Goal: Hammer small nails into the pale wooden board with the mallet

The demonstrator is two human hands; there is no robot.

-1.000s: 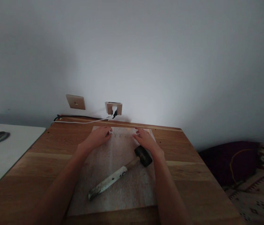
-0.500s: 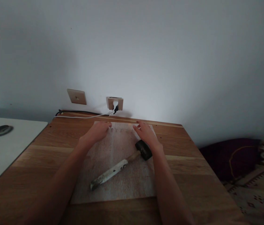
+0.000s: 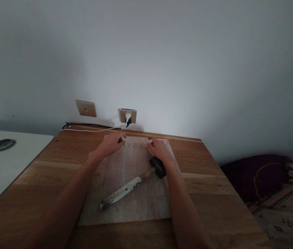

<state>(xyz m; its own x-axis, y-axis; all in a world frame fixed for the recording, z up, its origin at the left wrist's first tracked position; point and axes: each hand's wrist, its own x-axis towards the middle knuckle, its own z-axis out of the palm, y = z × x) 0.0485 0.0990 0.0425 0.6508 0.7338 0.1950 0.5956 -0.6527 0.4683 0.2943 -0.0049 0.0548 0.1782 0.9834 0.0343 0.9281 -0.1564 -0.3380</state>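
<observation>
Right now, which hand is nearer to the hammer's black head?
Right. The right hand is just beyond the hammer's black head, its wrist alongside; the left hand is farther off, at the far left part of the board.

- I see a grained wood tabletop (image 3: 209, 199).
- The board (image 3: 141, 207) looks rough and matt to me.
- Hammer (image 3: 127, 188): wooden handle, patchy, worn white coating.
</observation>
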